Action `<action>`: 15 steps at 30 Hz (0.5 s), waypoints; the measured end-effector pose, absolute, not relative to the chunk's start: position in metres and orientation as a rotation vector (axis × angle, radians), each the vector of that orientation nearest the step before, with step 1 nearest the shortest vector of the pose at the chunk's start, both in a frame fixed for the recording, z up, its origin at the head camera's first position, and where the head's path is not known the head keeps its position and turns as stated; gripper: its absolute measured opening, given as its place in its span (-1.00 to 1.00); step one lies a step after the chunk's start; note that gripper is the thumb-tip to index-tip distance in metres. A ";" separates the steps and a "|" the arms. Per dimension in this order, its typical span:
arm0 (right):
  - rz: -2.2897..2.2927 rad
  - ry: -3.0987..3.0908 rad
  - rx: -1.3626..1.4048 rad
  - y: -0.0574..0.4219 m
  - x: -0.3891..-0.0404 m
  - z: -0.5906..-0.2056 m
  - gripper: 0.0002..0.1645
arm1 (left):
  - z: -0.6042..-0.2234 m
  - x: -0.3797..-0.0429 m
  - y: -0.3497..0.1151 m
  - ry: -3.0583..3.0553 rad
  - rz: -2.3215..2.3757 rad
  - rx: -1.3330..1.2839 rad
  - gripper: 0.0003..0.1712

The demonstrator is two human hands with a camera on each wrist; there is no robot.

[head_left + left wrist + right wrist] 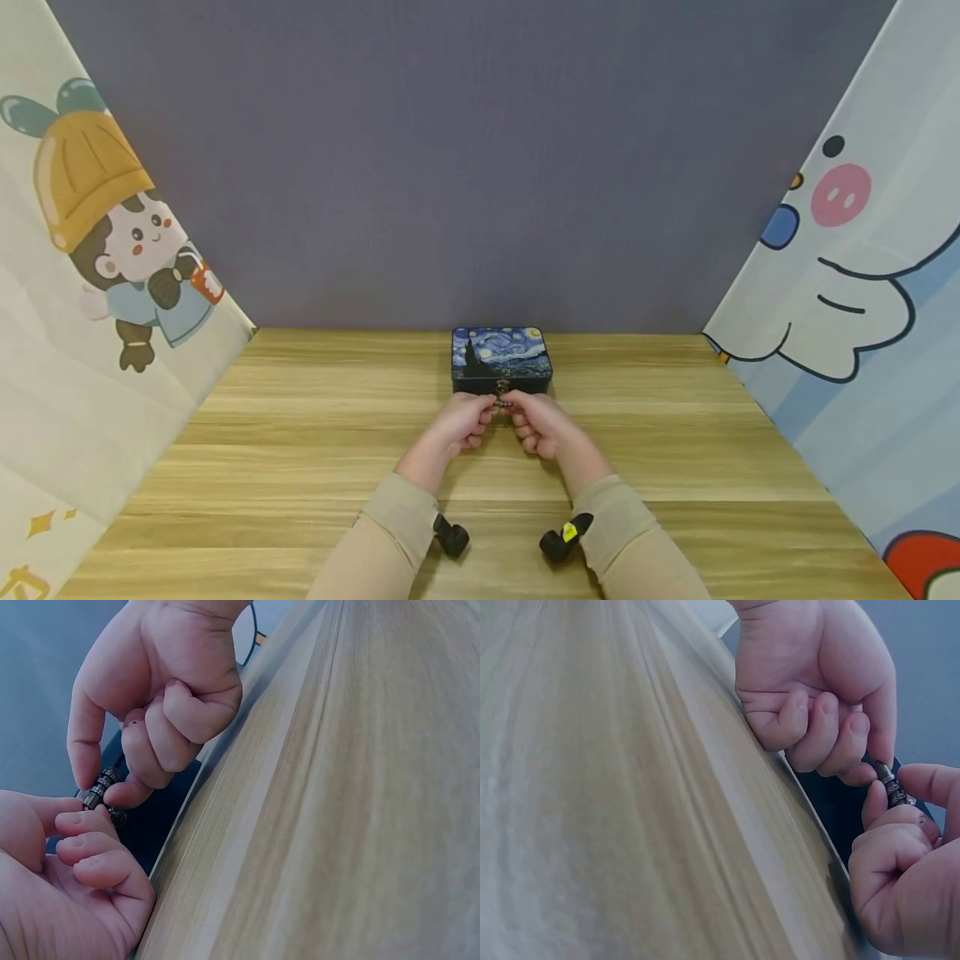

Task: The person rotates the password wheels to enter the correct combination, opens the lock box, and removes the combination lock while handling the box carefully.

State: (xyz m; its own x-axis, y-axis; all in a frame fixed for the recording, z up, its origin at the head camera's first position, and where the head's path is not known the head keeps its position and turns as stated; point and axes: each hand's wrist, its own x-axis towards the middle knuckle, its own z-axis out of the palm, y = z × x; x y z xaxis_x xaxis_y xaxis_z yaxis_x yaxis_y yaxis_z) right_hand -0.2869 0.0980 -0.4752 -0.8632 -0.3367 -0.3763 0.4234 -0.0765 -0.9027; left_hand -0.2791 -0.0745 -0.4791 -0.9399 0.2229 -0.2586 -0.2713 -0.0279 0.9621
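A small metal combination padlock (97, 791) with ridged number rings sits between the fingertips of both hands. It is in front of a box (500, 353) whose lid carries a blue and yellow swirling night-sky picture. My left hand (462, 419) pinches one end of the lock between thumb and forefinger, its other fingers curled. From the opposite side my right hand (542, 425) pinches the ringed part the same way. Just above the hands, a brass-coloured clasp (502, 387) shows on the box's dark front. Whether the lock is fastened to the clasp is hidden.
The box stands near the back edge of a wood-grain table (300, 433), close to a grey wall panel (480, 167). Cartoon-printed curtains (45, 350) flank the table on both sides. A small black camera is on each wrist.
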 end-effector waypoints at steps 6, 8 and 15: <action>-2.005 1.686 0.104 0.096 -0.288 -0.477 -0.74 | -0.480 -0.281 -0.075 1.912 2.036 -0.078 -0.71; -2.003 1.688 0.097 0.096 -0.288 -0.477 -0.75 | -0.480 -0.281 -0.075 1.910 2.034 -0.079 -0.69; -2.017 1.676 0.094 0.096 -0.288 -0.479 -0.77 | -0.481 -0.281 -0.075 1.922 2.025 -0.053 -0.70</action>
